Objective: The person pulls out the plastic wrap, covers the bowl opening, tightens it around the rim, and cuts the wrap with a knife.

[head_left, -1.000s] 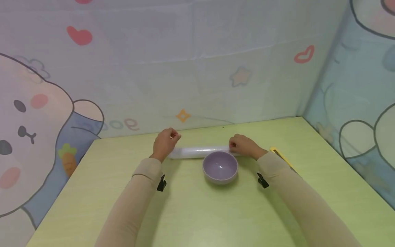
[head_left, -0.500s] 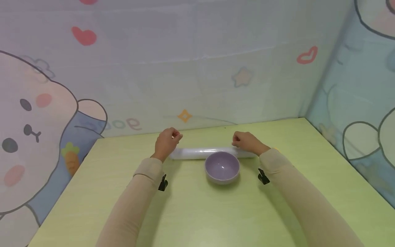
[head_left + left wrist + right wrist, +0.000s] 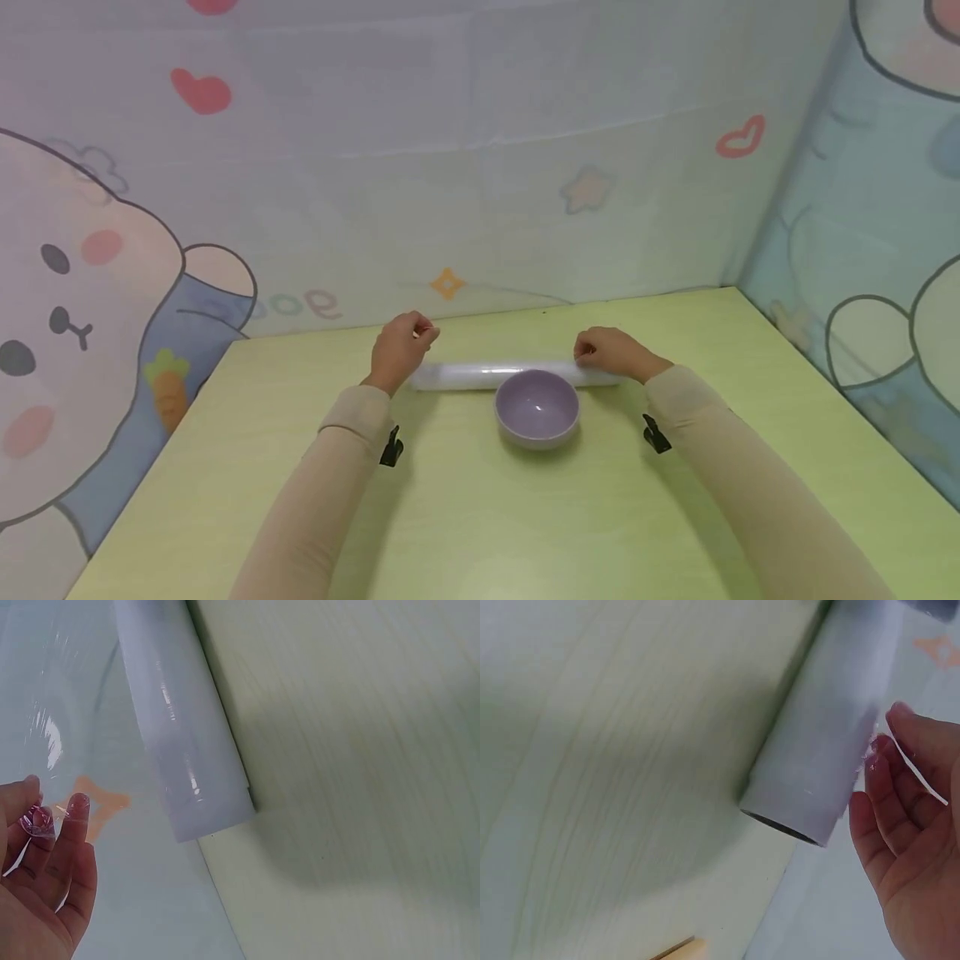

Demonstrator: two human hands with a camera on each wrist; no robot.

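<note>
A roll of clear cling film lies crosswise on the table behind a purple bowl. Beyond the roll's left end, my left hand pinches a loose bunch of film; in the left wrist view the transparent film stretches from those fingers toward the roll. My right hand is at the roll's right end. Seen from the right wrist, its curled fingertips seem to pinch the film's edge beside the roll, where a small shiny piece shows. The bowl looks empty.
Close to the right hand, the end of a yellow-orange tool enters the right wrist view; the sleeve hides it in the head view. A printed cloth stands behind the table. Black clips hang at both cuffs.
My right hand has slid rightward along the roll, lifting a little midway and coming down again near its right end. The left hand keeps its pinch. The right sleeve now covers the yellow cutter.
</note>
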